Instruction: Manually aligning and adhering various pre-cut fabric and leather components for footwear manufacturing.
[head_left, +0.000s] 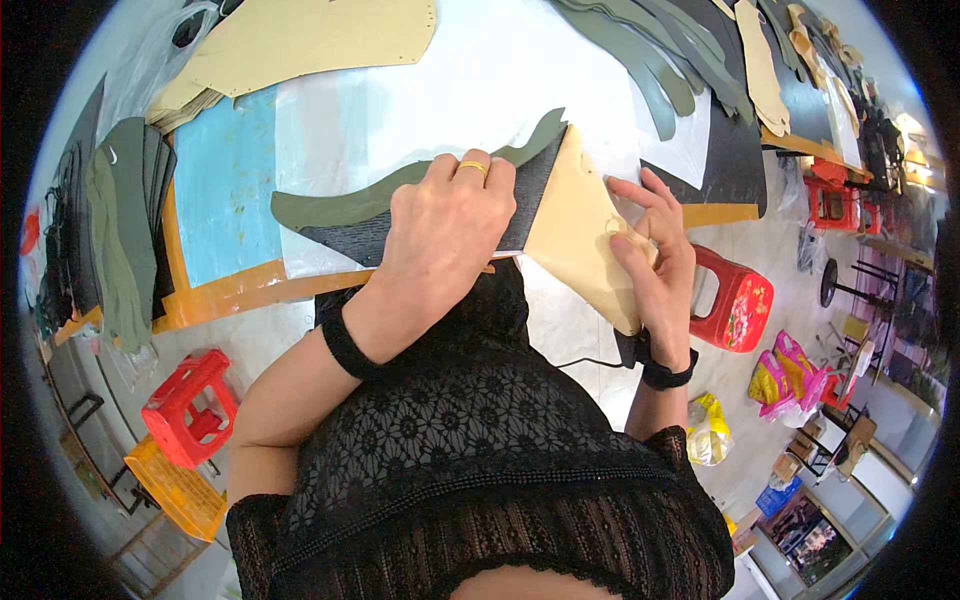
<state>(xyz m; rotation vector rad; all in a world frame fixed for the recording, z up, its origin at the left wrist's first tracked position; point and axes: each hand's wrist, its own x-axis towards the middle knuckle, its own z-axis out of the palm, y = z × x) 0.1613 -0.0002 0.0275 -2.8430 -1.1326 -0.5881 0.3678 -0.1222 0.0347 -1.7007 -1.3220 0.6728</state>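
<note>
A long curved olive-green strip (pixel 340 205) lies across a black textured piece (pixel 350 238) at the table's near edge. My left hand (pixel 450 220), with a ring on one finger, is closed and pressed down over both; its fingertips are hidden beneath it. Along its right side the black piece meets a tan triangular piece (pixel 570 215), which slopes down past the table edge. My right hand (pixel 655 250) holds the tan piece by its right edge, thumb across the face and the fingers bent and somewhat spread.
More green strips (pixel 660 60) lie at the far right of the table, and large tan pieces (pixel 310 45) at the far left. Green and black pieces (pixel 120 220) hang over the left edge. Red stools (pixel 735 300) and a yellow crate (pixel 178 490) stand on the floor.
</note>
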